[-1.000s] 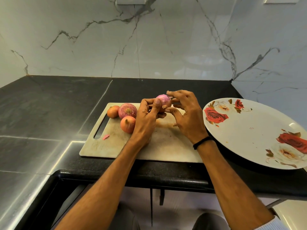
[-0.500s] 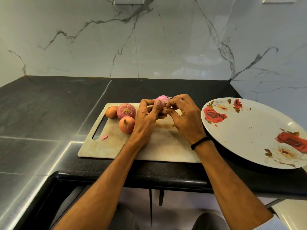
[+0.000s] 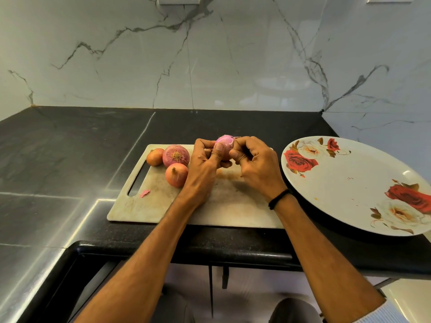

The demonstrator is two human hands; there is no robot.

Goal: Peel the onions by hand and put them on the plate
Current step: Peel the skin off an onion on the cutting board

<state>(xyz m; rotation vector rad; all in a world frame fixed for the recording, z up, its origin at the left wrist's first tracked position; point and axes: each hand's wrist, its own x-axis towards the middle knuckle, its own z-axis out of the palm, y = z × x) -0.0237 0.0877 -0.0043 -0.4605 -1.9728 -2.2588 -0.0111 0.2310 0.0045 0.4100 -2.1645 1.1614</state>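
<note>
A small pink onion (image 3: 224,145) is held up over the cutting board (image 3: 149,201). My left hand (image 3: 205,164) grips it from the left, thumb across its front. My right hand (image 3: 254,162) holds it from the right, fingers curled and pinching at its skin near the top. Three unpeeled onions lie on the board's far left: a small tan onion (image 3: 155,156), a larger red onion (image 3: 176,155) and an orange onion (image 3: 176,174). The white plate with red roses (image 3: 349,183) stands to the right with nothing on it.
A pink scrap of peel (image 3: 144,193) lies on the board by its handle slot. The board sits on a black counter (image 3: 70,148) near the front edge. A marble wall rises behind and to the right.
My right hand's fingers have closed in from spread over the onion to curled tightly against it. Both hands and the onion have stayed over the board's far middle.
</note>
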